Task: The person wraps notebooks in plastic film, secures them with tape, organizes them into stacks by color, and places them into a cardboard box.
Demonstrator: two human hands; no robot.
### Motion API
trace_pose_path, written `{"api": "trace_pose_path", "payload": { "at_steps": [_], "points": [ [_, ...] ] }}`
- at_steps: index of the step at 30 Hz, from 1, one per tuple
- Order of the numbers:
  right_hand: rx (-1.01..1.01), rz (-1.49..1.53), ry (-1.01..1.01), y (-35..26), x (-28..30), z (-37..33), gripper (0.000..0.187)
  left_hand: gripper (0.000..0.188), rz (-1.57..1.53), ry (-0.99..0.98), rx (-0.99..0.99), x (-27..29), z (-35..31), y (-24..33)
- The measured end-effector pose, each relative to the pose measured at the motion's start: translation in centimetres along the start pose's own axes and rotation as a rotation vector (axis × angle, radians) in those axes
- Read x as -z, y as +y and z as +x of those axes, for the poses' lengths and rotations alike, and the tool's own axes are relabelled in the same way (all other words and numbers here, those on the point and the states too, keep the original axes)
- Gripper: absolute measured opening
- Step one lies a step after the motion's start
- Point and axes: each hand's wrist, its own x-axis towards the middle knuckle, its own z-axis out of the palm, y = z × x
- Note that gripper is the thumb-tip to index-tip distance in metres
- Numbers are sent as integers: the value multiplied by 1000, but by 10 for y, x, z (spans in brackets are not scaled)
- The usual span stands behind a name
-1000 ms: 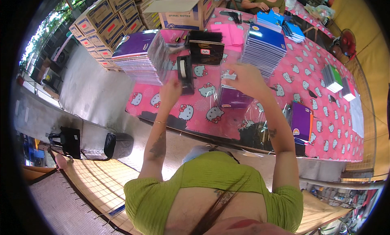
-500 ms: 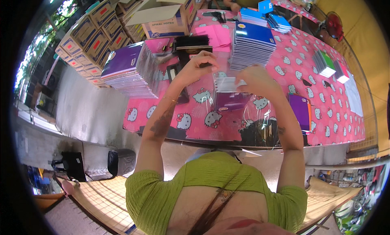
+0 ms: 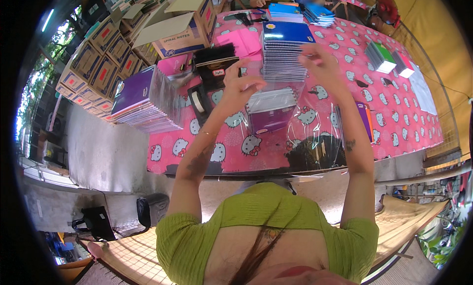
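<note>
Hands, left hand [image 3: 240, 85] and right hand [image 3: 321, 63], raised gripping clear bag [image 3: 290, 122].

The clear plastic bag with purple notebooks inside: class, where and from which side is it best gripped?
Grip the clear plastic bag at its open top edge, one hand at each upper corner, coming from above. The purple notebooks weigh down its bottom, so the mouth stays up, as the left hand and right hand hold it.

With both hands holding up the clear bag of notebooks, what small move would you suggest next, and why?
Probably lower the clear plastic bag onto the pink table. The left hand and right hand pinch its top, and the purple notebooks sit inside at the bottom, so resting it would ease closing the mouth.
</note>
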Motion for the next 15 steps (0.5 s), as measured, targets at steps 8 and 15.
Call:
{"api": "trace_pose_path", "payload": {
  "at_steps": [8,15],
  "points": [
    [379,-195,-437,74,-36,-72,52,16,42,-52,-15,-39,13,1],
    [443,-270,-412,92,-57,-85,54,51,161,-84,-103,-63,14,-11]
  ]
}}
